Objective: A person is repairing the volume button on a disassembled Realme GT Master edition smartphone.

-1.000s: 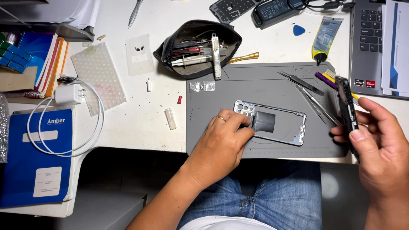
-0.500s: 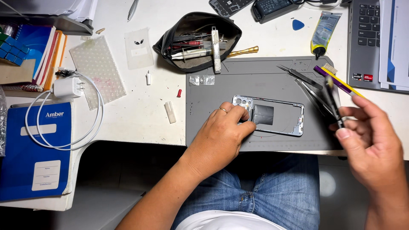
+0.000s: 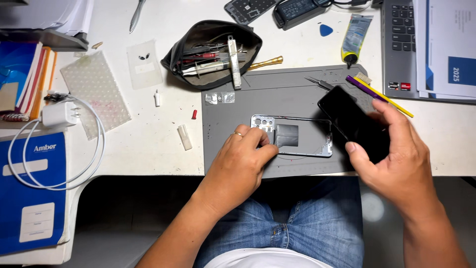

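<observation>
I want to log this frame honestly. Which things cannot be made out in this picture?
- Head view: the left end of the phone frame is covered by the left hand.
- The lower part of the black phone panel is hidden by the right hand.
- The laptop is cut off by the top edge and covered by papers.
- The tools in the black pouch are too small to identify.

White table bears grey mat, tool pouch (open), laptop.

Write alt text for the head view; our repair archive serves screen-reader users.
Seen from above, a person's left hand presses a silver phone frame onto a grey work mat while the right hand holds a black phone screen beside it. An open tool pouch lies behind.
</observation>
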